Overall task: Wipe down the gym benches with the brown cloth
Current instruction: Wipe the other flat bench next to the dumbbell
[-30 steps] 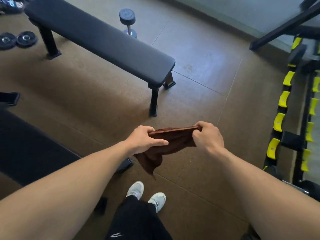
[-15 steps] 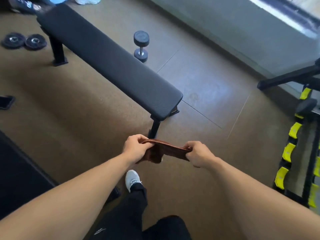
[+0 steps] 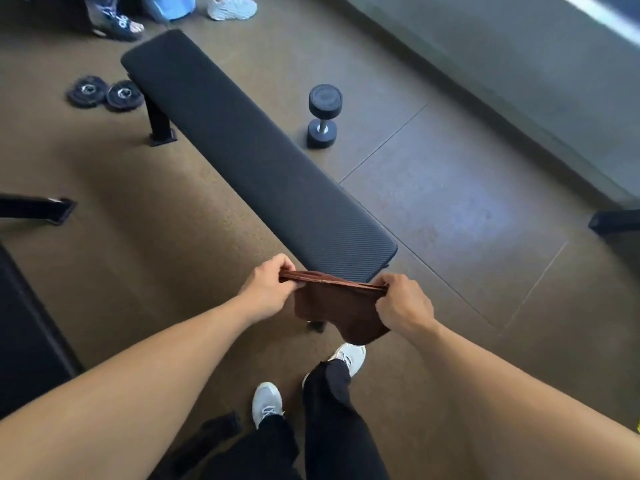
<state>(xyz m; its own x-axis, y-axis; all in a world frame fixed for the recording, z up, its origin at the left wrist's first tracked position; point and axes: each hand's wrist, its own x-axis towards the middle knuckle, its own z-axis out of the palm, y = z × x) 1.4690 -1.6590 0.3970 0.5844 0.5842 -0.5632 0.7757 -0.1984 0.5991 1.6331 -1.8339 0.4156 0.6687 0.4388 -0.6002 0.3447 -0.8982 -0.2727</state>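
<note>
Person now stepped up to bench (image 3: 256,161) end; both hands, L (image 3: 266,292) & R (image 3: 405,306), fingers pinching cloth (image 3: 337,308) taut; wiping not yet begun.

Both forearms are bare from the bottom edge of the frame up to the wrists, with no sleeve, watch or band showing. The left hand (image 3: 268,291) and the right hand (image 3: 403,306) wear no gloves or rings that can be made out. The legs are in black trousers (image 3: 332,427), loose at the ankle. The feet wear light grey-white trainers (image 3: 266,403) with laces, mesh uppers and pale soles.
</note>
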